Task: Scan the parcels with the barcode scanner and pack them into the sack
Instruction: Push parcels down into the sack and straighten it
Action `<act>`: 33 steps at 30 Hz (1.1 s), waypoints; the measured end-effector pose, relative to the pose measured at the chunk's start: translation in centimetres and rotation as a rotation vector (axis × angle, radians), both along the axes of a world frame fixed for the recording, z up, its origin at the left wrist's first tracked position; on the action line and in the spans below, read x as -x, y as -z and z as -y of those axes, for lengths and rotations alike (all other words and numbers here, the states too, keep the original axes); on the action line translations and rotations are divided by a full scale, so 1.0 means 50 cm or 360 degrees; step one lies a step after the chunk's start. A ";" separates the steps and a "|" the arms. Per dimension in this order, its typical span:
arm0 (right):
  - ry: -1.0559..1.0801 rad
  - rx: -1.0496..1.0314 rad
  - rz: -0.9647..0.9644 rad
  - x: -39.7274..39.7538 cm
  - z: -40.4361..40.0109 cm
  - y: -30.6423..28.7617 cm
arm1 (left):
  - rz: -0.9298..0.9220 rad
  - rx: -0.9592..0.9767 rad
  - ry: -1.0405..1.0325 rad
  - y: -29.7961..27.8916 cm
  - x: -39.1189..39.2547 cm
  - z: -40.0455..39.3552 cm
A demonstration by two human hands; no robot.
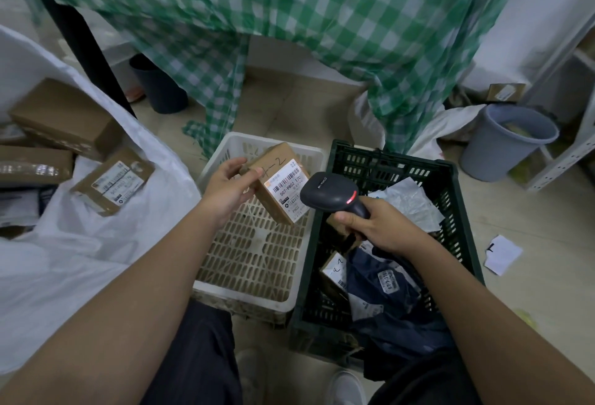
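1. Right hand, just right of the white crate: its grip wraps the barcode scanner, aimed at the label.
2. Left hand over that crate pinches the parcel, label tilted scannerward.
3. Sack, left of the crate, lies open for packing.

parcel: brown, labelled, tilted | scanner: dark, red-lit | sack: white, open, boxes inside

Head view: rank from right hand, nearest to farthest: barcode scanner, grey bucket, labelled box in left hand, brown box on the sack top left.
1. Barcode scanner: gripped in the right hand.
2. Labelled box: just left, held by the left hand over the white crate.
3. Grey bucket: right and beyond.
4. Brown box: far left, on the white sack.
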State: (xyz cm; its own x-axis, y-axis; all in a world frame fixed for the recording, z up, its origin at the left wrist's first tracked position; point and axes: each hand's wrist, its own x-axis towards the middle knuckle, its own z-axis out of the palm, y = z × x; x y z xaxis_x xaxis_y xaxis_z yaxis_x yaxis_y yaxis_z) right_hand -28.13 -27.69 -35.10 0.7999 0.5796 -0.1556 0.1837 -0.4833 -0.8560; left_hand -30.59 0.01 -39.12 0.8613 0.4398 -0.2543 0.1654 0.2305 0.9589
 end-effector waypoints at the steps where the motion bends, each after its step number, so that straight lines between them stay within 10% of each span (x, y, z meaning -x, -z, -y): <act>1: 0.0037 -0.0027 0.0017 -0.001 -0.010 -0.003 | 0.0015 -0.0004 -0.0023 -0.008 0.004 -0.001; 9: 0.0425 -0.0492 0.0077 0.017 -0.171 -0.062 | 0.0232 -0.0077 -0.0378 -0.119 0.143 -0.058; 22: 0.0355 -0.0219 0.0250 0.091 -0.573 -0.062 | 0.0261 -0.0642 -0.1205 -0.191 0.434 -0.432; 33: 0.0447 -0.0309 0.0270 -0.017 -0.776 0.003 | -0.0278 -0.1995 -0.0844 -0.169 0.298 -0.678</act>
